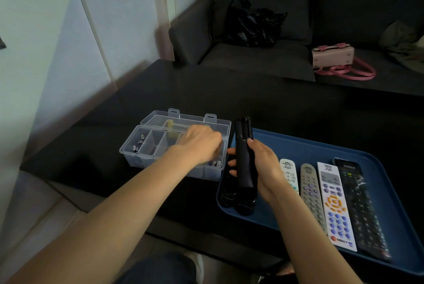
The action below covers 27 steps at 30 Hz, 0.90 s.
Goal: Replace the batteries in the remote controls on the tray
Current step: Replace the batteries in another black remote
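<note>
My right hand (261, 166) grips a black remote (244, 155) upright over the left end of the blue tray (321, 146), its back facing me with the battery bay open at the top. My left hand (202, 143) reaches down into the right compartment of a clear plastic box (146, 153); its fingertips are hidden inside, so whether they hold a battery cannot be told. Small batteries (137, 145) lie in the box's left compartment and more (215, 164) under my left hand. Several other remotes lie side by side on the tray: white (289, 173), grey (312, 194), white with orange keys (336, 205), black (360, 208).
The box and tray sit on a dark glossy table (286, 109). Black round things (229, 192) lie on the tray's left corner. Behind is a dark sofa with a black bag (252, 24) and a pink handbag (332, 56). A pale wall runs along the left.
</note>
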Motion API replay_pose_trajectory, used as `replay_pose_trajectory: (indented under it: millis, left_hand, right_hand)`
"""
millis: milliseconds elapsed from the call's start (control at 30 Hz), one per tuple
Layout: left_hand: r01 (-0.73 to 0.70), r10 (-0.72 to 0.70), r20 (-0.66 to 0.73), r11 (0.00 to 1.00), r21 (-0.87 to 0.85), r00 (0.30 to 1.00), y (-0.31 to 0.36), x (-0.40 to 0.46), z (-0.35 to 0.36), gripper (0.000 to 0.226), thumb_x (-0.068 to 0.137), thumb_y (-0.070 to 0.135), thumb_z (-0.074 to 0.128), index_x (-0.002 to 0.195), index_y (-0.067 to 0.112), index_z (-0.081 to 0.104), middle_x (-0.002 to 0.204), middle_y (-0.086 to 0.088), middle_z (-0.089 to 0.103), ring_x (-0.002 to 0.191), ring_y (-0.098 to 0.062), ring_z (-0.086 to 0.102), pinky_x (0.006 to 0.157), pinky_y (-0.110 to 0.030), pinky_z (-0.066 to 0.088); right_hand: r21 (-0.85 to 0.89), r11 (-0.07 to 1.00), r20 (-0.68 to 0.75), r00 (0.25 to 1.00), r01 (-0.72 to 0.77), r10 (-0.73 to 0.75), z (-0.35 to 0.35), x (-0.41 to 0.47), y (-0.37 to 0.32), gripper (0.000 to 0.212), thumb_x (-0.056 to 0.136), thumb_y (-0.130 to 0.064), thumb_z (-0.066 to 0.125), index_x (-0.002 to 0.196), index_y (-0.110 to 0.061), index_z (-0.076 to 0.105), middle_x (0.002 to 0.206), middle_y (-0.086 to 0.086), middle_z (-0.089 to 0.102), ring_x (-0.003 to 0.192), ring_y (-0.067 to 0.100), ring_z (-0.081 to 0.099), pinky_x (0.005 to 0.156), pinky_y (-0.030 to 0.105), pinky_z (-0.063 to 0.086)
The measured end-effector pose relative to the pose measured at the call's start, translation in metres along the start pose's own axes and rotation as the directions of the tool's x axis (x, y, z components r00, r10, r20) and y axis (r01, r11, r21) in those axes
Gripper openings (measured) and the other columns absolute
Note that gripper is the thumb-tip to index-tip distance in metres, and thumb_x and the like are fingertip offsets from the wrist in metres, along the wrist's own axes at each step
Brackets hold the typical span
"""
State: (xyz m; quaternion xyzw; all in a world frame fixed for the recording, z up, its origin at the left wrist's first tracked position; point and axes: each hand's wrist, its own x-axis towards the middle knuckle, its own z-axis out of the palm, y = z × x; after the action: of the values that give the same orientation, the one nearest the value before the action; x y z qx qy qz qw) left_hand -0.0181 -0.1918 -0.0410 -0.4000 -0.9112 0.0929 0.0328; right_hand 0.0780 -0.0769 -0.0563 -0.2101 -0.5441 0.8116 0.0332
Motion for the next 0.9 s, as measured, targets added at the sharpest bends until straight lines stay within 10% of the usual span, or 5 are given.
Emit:
replay_pose_trajectory:
  millis: [367,733,900]
  left_hand:
    - [0.016,-0.024,0.386,1.000,0.024,0.922,0.016,0.015,-0.006,0.011,0.091,0.018,0.052,0.101,0.015,0.057,0.098,-0.005,0.058,0.095,-0.023,0.054,0.076,-0.031,0.038]
    - [0.078,-0.027,0.136,0.919,-0.387,0.990,-0.010,0.004,0.006,0.009,0.081,0.028,0.067,0.085,0.021,0.065,0.084,0.003,0.057,0.076,-0.015,0.056,0.062,-0.028,0.041]
    - [0.143,-0.354,-0.082,0.566,-0.812,0.932,-0.010,-0.006,0.002,0.010,0.084,0.024,0.066,0.088,0.015,0.064,0.082,0.002,0.063,0.072,-0.010,0.057,0.058,-0.015,0.042]
  right_hand:
    - [-0.031,1.000,-0.009,1.000,-0.003,0.003,0.000,0.000,-0.001,0.023,0.102,-0.022,0.036,0.095,-0.011,0.054,0.078,0.011,0.068,0.057,0.020,0.058,0.052,0.031,0.052]
    - [-0.032,0.999,0.002,1.000,-0.012,0.012,0.001,0.000,0.001,0.023,0.102,-0.022,0.036,0.096,-0.011,0.054,0.081,0.013,0.067,0.057,0.020,0.059,0.052,0.032,0.052]
    - [-0.038,0.999,-0.005,1.000,-0.015,0.015,0.002,-0.001,0.000,0.023,0.102,-0.023,0.036,0.097,-0.010,0.055,0.079,0.012,0.068,0.056,0.019,0.059,0.052,0.031,0.053]
